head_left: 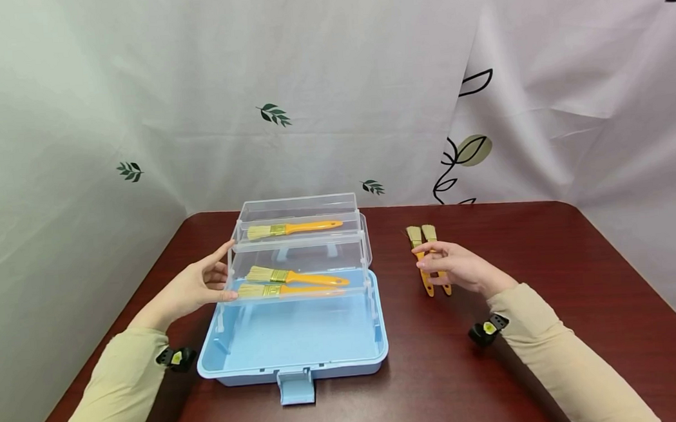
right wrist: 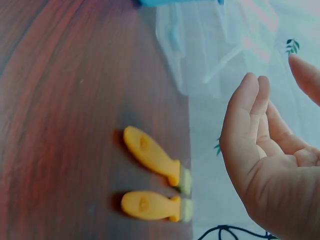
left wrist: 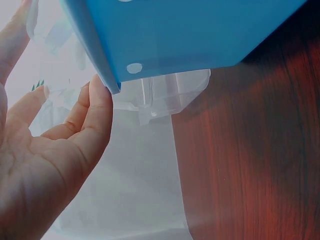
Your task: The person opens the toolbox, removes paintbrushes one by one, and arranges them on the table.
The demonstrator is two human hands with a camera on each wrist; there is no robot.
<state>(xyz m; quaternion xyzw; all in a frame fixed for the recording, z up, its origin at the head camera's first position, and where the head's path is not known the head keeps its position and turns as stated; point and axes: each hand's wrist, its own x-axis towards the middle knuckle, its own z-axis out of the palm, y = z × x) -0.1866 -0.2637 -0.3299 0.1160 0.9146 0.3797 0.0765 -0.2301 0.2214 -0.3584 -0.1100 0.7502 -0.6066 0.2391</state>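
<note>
A blue toolbox (head_left: 299,333) stands open, with tiered clear trays raised over its back half. My left hand (head_left: 194,287) holds the left end of the lower clear tray (head_left: 311,254), thumb at the front corner and index finger at the back one. Two paintbrushes (head_left: 301,278) with yellow handles lie in that tray, and a single paintbrush (head_left: 316,226) is in the upper tray. To the right, my right hand (head_left: 458,268) hovers with relaxed fingers over two more paintbrushes (right wrist: 150,205) on the table. Nothing is between its thumb and fingers in the right wrist view.
The dark red wooden table (head_left: 429,373) bears the box and the loose brushes. A clear lid (head_left: 365,235) hangs open behind the trays. The box's front latch (head_left: 296,389) is folded down. A pale curtain (head_left: 322,147) with leaf prints closes off the back.
</note>
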